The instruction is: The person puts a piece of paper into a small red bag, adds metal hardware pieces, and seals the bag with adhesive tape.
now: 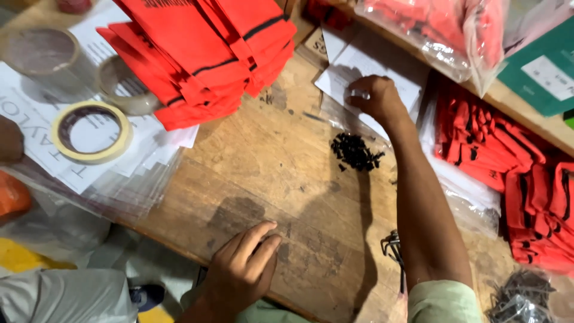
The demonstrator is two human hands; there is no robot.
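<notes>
Two hands: right hand [375,96] pinching white paper slips [365,63], left hand [242,272] flat, released on rough wooden table [263,173].

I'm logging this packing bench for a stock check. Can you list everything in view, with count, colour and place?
Wooden table: one, brown, centre.
Folded fabric stack: one, orange-red with black stripes, top centre.
Tape rolls: three; one cream, two clear or brownish, top left.
Printed paper sheets: several, white, under the tape rolls.
Small screws pile: one, black, table centre-right.
White slips: a few, top centre-right.
Bagged folded fabric: many pieces, orange-red, right.
Metal keys: small bunch, grey, lower right.
Left hand: flat on the table's near edge.
Right hand: fingertips on the white slips.
</notes>
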